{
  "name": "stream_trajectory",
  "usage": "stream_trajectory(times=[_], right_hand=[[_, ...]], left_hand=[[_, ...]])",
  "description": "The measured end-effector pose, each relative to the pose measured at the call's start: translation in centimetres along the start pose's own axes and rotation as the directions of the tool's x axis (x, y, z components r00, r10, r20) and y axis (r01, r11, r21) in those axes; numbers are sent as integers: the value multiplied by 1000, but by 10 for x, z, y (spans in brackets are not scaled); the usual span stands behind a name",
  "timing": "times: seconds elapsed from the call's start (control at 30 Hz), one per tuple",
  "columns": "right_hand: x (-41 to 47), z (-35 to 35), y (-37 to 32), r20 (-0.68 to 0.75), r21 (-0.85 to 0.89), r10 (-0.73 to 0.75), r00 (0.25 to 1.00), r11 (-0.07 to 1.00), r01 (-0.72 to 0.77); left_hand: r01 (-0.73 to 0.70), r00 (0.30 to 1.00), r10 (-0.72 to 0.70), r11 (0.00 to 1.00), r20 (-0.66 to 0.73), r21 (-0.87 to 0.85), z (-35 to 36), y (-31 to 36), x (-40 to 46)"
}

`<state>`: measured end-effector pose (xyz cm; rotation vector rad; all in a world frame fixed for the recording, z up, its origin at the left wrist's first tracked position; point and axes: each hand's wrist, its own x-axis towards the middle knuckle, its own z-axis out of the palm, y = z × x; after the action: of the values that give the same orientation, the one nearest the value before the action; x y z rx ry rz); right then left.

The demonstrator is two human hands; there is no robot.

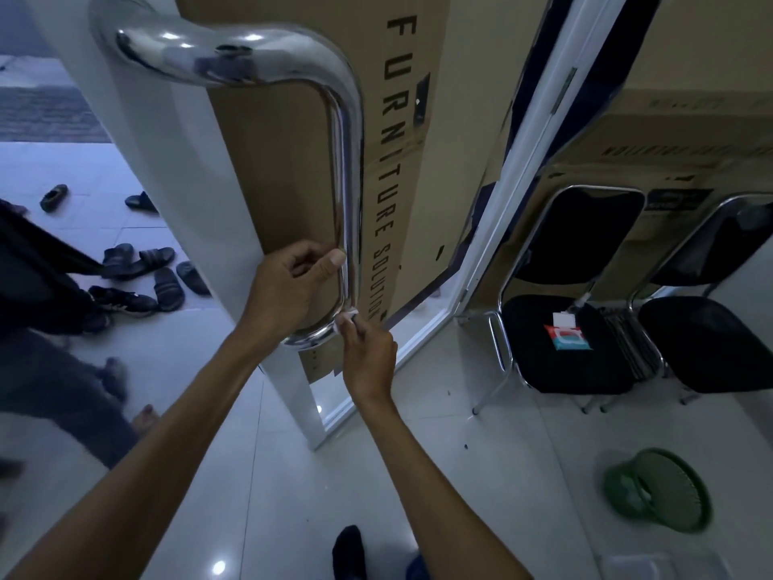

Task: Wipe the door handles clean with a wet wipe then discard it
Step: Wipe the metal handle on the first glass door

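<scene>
The shiny door handle (349, 169) is a long metal bar on a white door. The left hand (293, 286) is beside the low part of the bar, fingers curled in and thumb pressed on it. The right hand (368, 353) pinches a small white wet wipe (346, 318) against the bottom bend of the bar. A pack of wipes (566, 337) lies on a black chair (569, 362). A green basket (659, 489) sits on the floor.

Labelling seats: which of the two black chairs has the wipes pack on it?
The left chair, nearer the door: the red-and-teal wipes pack lies on its seat. The right chair has a bare seat.
</scene>
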<state>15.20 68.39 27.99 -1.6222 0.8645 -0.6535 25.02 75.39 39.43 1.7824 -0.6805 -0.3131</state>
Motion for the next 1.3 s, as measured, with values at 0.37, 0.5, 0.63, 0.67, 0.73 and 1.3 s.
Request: stream_trajectory(times=[0.37, 0.5, 0.63, 0.67, 0.73, 1.3], right_hand=[[-2, 2, -8, 61, 172, 265, 962, 947, -271], [-3, 5, -6, 28, 169, 236, 971, 957, -238], [1, 4, -4, 19, 201, 234, 972, 952, -232], [4, 3, -4, 12, 215, 213, 977, 954, -210], [4, 4, -7, -3, 221, 180, 984, 959, -175], [25, -4, -21, 10, -182, -225, 974, 958, 223]], left_hand=[[19, 995, -29, 995, 97, 103, -5, -15, -4], [-79, 968, 5, 955, 252, 285, -25, -16, -9], [-146, 941, -29, 864, 337, 481, -43, -37, -31], [-164, 958, 21, 859, 286, 484, -45, -40, -38], [-211, 978, 189, 877, 92, 432, -51, -38, -51], [-198, 873, 194, 979, -448, 39, -54, -32, -28]])
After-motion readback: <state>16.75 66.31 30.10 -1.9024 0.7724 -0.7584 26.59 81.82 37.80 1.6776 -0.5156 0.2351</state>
